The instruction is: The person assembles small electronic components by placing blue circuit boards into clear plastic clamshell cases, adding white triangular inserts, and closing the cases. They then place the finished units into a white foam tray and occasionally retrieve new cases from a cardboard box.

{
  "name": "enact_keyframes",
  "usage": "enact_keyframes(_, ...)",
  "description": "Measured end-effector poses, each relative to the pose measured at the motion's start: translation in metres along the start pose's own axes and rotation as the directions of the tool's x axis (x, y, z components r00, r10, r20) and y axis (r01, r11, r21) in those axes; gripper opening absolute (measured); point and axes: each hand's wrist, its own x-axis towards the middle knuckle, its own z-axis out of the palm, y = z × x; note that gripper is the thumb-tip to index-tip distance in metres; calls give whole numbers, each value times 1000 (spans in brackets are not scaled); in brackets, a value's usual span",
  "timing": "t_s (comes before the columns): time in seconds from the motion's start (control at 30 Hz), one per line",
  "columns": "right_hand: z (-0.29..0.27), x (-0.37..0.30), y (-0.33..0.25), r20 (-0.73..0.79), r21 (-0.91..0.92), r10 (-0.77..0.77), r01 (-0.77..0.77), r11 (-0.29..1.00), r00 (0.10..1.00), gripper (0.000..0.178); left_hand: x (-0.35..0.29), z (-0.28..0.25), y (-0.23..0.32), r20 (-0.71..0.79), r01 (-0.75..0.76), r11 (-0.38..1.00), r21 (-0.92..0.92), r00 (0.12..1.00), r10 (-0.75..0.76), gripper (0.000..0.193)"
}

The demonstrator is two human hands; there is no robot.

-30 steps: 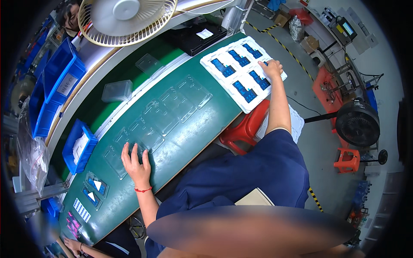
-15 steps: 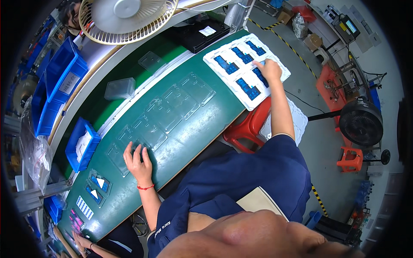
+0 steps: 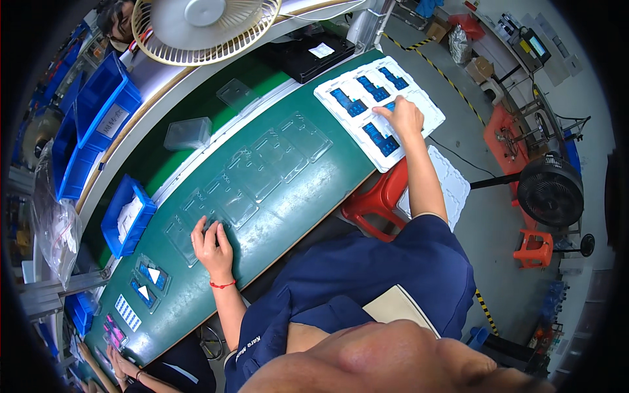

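A long green work table [image 3: 308, 196] runs from the lower left of the frame up toward the upper middle. Above it at the top of the frame sits a cream desk fan [image 3: 203, 26], and blue storage bins [image 3: 98, 124] line the upper left. A red plastic stool [image 3: 377, 200] stands under the table edge right of centre, and a black floor fan [image 3: 550, 190] stands at the right.

At the table's upper right end lies a white moulded tray [image 3: 426, 108] with blue parts [image 3: 342, 99] set in its pockets. The right hand [image 3: 401, 116] lies on this tray, fingers bent down onto a blue part; whether it grips the part cannot be told.

A row of clear plastic blister trays [image 3: 262, 164] stretches diagonally across the middle of the table. The left hand [image 3: 211, 241] rests at the lower left end of that row, fingers narrowly spread and flat on a clear tray, a small dark piece just at its fingertips. A red string bracelet [image 3: 223, 285] circles that wrist.

A clear lidded box [image 3: 188, 133] sits near the table's far edge, upper left of centre. Another person's hand [image 3: 111, 360] shows at the lower left corner.
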Motion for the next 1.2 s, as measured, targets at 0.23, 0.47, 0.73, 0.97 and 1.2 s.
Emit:
enact_keyframes(0.23,15,-45,-42,139,-9,-58,59,998,989,85,0,-1,0,-7,-31,999,8,999,31,7)
enact_keyframes(0.47,15,-39,-39,225,22,-22,17,1000,974,86,2,-1,1,-23,-28,1000,-10,999,28,7)
enact_keyframes(0.73,-7,50,-12,120,148,98,-115,982,988,76,2,-1,1,-41,-51,999,8,998,51,6)
enact_keyframes(0.97,53,173,20,114,53,111,-118,992,987,78,3,0,-2,-81,-58,997,48,995,61,6)
enact_keyframes(1.2,51,177,12,170,-114,119,-100,988,978,86,2,-2,-4,-100,1,997,80,995,7,6)
